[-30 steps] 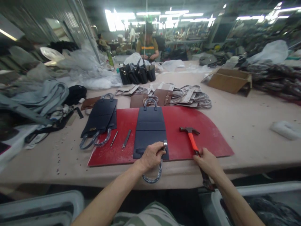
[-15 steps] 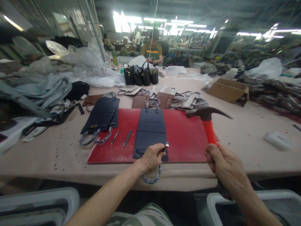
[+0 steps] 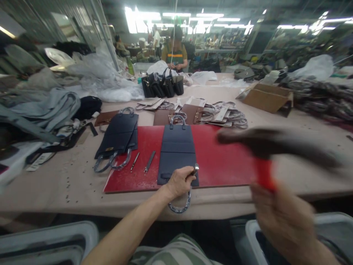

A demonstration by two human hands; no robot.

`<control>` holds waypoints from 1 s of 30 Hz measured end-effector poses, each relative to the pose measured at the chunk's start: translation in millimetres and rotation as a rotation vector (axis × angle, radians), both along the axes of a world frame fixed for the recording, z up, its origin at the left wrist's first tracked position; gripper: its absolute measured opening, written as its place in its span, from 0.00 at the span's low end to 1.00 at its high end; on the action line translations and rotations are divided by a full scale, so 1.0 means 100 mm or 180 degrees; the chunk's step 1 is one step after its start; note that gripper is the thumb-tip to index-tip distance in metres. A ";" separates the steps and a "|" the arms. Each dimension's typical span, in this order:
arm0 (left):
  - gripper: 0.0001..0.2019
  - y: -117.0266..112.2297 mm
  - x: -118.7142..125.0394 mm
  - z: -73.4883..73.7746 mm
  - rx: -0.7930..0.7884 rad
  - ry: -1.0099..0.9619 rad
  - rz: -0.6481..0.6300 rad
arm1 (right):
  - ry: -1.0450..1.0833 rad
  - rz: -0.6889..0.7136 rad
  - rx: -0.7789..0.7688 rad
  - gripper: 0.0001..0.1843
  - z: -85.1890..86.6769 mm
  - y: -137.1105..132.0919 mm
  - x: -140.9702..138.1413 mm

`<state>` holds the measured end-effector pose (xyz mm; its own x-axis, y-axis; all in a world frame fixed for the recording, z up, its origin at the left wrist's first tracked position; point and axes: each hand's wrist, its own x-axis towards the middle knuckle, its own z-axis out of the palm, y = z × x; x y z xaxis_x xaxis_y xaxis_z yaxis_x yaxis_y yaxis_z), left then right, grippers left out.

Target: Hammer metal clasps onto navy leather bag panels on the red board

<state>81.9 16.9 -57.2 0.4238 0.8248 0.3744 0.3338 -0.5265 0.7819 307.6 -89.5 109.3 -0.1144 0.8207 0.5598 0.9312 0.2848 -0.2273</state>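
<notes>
A flat navy bag panel (image 3: 177, 151) lies on a red mat (image 3: 220, 162) in front of me. My left hand (image 3: 179, 183) is closed at the panel's near edge, pinching a small metal tool (image 3: 195, 169) upright beside the wrapped handle loop (image 3: 180, 206). My right hand (image 3: 286, 217) is raised close to the camera and blurred, gripping the orange handle of a hammer (image 3: 270, 147), whose dark head is smeared across the right of the mat.
A stack of navy panels (image 3: 118, 136) overlaps the mat's left end, with two slim metal tools (image 3: 143, 162) beside it. Brown panels and handles (image 3: 198, 112), finished black bags (image 3: 161, 86) and a cardboard box (image 3: 267, 96) lie further back. A person works at the far end.
My right hand picked the hammer up off the mat and has swung it high and near the camera. My left hand has stayed at the panel's edge.
</notes>
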 end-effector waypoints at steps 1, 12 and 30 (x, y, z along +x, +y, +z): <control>0.04 0.00 0.00 -0.01 -0.0008 -0.0002 0.0014 | -0.0109 0.0179 -0.0114 0.17 -0.07 0.01 0.02; 0.05 0.00 0.01 0.07 -0.0099 0.0059 -0.0022 | 0.0978 -0.0489 -0.2144 0.19 -1.09 0.61 0.55; 0.14 0.24 -0.20 0.24 -0.1718 -0.1872 0.1163 | 0.0459 0.0891 -0.0586 0.28 -1.99 0.71 -0.60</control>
<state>61.9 40.5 -32.9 -0.0405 0.9987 -0.0314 -0.1262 0.0260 0.9917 247.5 -18.0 -89.2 -0.2795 0.8573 0.4322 0.7777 0.4662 -0.4218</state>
